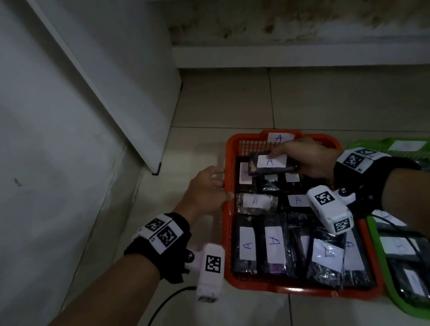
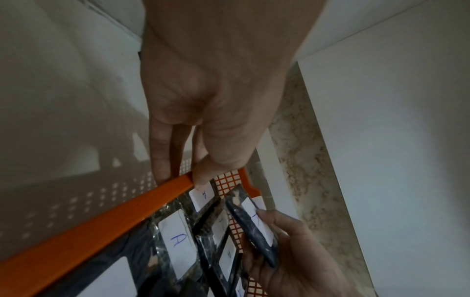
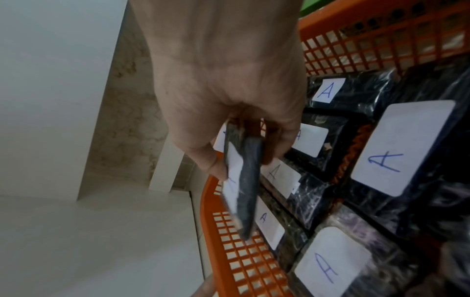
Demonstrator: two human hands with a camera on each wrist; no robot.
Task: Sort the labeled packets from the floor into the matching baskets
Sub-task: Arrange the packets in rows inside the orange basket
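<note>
Black wrist straps (image 1: 163, 245) carry white marker tags; white camera boxes (image 1: 208, 271) hang below; bare forearms.

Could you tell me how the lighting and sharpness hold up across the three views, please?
Head view: dim and bowed at the edges, yet the held packet and its A read clearly, while labels in the green basket wash out. Left wrist view: the orange basket rim casts a grid shadow on the floor. Right wrist view: the right hand looms soft, and the packet is smeared.
</note>
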